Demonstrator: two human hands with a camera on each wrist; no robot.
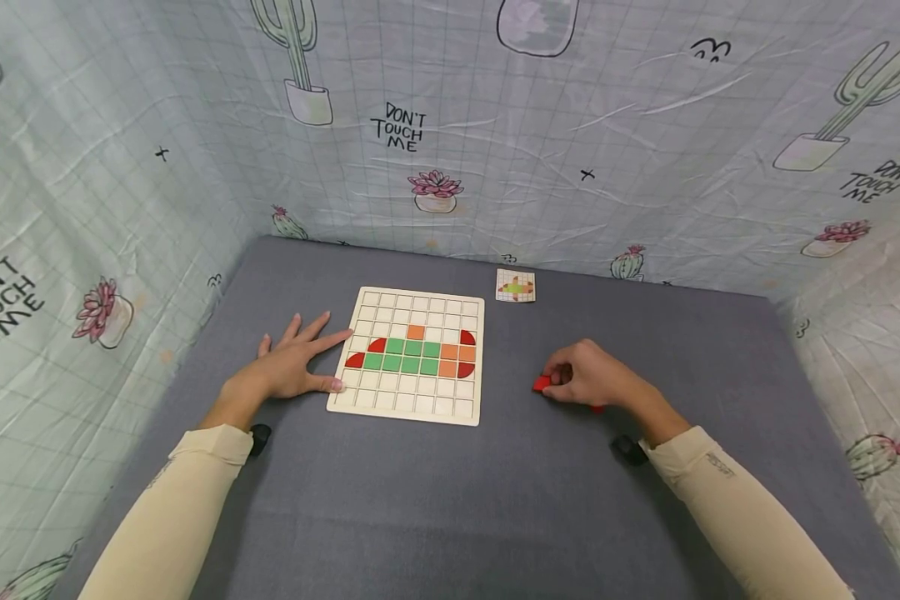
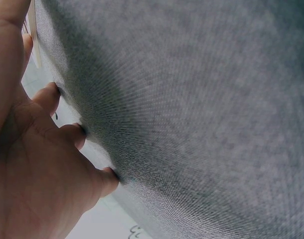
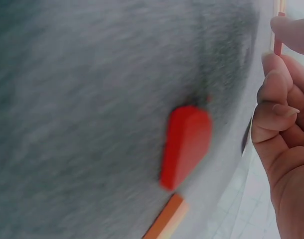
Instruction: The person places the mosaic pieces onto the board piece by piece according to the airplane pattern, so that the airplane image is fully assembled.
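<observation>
- Left hand (image 1: 292,367) lies flat on the grey tabletop (image 1: 420,500), fingers spread, just left of the wooden grid board (image 1: 412,354); index tip and thumb tip touch the board's left edge.
- From the left wrist view the left hand's fingertips (image 2: 108,178) press straight onto the grey cloth, nothing held.
- The board sits near the middle of the table, holding a partly filled pattern: green square tiles (image 1: 402,355) in 2 rows at the centre, orange square tiles (image 1: 456,358) to their right and 1 above, dark red quarter-round tiles (image 1: 356,360) at the left and right ends.
- Right hand (image 1: 588,375) rests on the table well right of the board, fingers curled down over a red piece (image 1: 542,383) that peeks out at its left side.
- In the right wrist view, the thumb and forefinger (image 3: 274,74) pinch a thin sliver of red at the top edge; how much of that piece is gripped I cannot tell.
- Same view: a red rounded tile (image 3: 186,144) lies loose on the grey cloth, just beside the hand, not touched, with an orange tile (image 3: 167,219) near it at the frame's bottom.
- Far side of the table, just beyond the board's right corner, lies a small pattern card (image 1: 515,286) printed with the same coloured figure.
- Cactus-print cloth (image 1: 645,125) walls in the table on the left, far and right sides.
</observation>
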